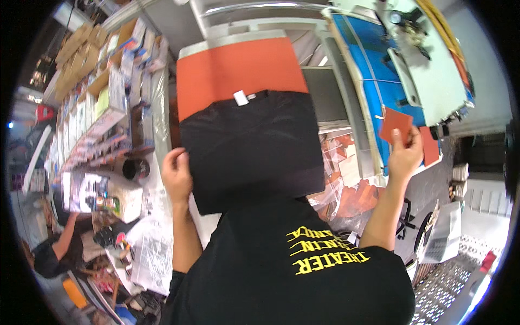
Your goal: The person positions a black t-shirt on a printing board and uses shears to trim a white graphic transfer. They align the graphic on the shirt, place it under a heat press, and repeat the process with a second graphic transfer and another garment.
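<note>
A black T-shirt (252, 146) lies spread over an orange-topped flat board (241, 67), its neckline toward the far end. A small white tag (240, 98) shows at the collar. Beside the shirt's left edge is my left hand (177, 176), its fingers loosely bent and nothing visible in them; whether it touches the cloth is hard to tell. Out to the right, my right hand (405, 150) pinches a small orange-red square sheet (395, 125) between thumb and fingers. Another orange-red piece (430, 146) sits just behind that hand.
At right stands a blue-surfaced table (357, 59) carrying a pale machine part (403, 76). Orange scraps in clear plastic (352, 189) lie below it. Boxes (108, 92) fill the left shelf, near a dark cup (135, 169). Another person's arm (65, 237) shows at far left.
</note>
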Tool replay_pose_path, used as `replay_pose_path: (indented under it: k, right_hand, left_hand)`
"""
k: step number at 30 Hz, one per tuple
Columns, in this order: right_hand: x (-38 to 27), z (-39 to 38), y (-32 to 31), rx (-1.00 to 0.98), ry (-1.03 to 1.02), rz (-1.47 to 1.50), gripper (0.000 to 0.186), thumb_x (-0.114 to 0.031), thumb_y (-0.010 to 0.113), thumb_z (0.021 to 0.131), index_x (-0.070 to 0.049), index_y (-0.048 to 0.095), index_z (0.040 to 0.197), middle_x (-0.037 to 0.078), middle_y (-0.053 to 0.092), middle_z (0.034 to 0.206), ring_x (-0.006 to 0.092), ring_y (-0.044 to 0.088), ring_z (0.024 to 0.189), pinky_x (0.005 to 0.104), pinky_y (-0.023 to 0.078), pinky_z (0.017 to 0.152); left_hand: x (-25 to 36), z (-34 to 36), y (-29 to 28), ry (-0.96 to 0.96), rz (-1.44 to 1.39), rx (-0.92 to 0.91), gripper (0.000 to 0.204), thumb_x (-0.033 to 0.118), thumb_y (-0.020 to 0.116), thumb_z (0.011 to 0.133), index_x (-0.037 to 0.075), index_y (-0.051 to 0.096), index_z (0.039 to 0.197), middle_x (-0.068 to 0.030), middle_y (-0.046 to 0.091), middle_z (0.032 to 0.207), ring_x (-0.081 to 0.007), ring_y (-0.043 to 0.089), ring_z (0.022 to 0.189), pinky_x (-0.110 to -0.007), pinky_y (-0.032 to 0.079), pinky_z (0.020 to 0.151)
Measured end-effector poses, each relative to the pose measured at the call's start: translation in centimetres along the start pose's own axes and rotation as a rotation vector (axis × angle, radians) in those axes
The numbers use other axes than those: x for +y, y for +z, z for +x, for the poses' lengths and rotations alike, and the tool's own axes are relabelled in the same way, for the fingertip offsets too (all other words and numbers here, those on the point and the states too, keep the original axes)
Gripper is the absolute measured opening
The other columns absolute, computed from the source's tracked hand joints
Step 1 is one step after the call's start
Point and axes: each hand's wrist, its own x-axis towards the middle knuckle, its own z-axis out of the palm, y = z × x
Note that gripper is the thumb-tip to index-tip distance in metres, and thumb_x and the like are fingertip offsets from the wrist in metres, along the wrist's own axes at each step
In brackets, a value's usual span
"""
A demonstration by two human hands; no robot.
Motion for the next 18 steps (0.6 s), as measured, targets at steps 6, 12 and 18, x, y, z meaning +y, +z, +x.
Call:
replay_pose_path:
  k: [6, 12, 18]
  right_hand:
    - [-6.0, -13.3, 12.5, -1.13, 0.276, 0.705, 0.024, -0.005, 0.075, 0.081, -0.001, 0.064, 0.103, 0.004, 0.066, 0.093, 0.0119, 0.063, 0.088, 0.0302, 0.051, 0.083]
    - [-6.3, -7.8, 24.6, -0.493, -0.552, 0.019, 0.019, -0.02, 0.073, 0.082, -0.008, 0.066, 0.095, 0.01, 0.062, 0.098, 0.0316, 0.056, 0.099, 0.0451, 0.042, 0.087]
    - [-6.8, -6.8, 28.5, -0.575, -0.682, -0.182, 0.024, -0.021, 0.073, 0.079, -0.008, 0.067, 0.099, 0.009, 0.059, 0.104, 0.0312, 0.052, 0.107, 0.0491, 0.037, 0.089]
  left_hand:
    - [12.0, 0.1, 6.3, 0.36, 0.06, -0.693, 0.044, 0.012, 0.07, 0.084, 0.002, 0.059, 0.126, -0.0189, 0.063, 0.119, -0.0318, 0.063, 0.107, -0.037, 0.049, 0.092]
    - [8.1, 4.8, 4.3, -0.002, 0.098, -0.479, 0.024, 0.012, 0.063, 0.09, -0.001, 0.064, 0.11, -0.0208, 0.07, 0.096, -0.0338, 0.069, 0.09, -0.039, 0.052, 0.08]
    - [3.5, 6.5, 4.2, -0.123, -0.008, -0.299, 0.027, 0.011, 0.061, 0.092, -0.003, 0.064, 0.115, -0.0173, 0.067, 0.105, -0.0271, 0.066, 0.096, -0.035, 0.049, 0.087]
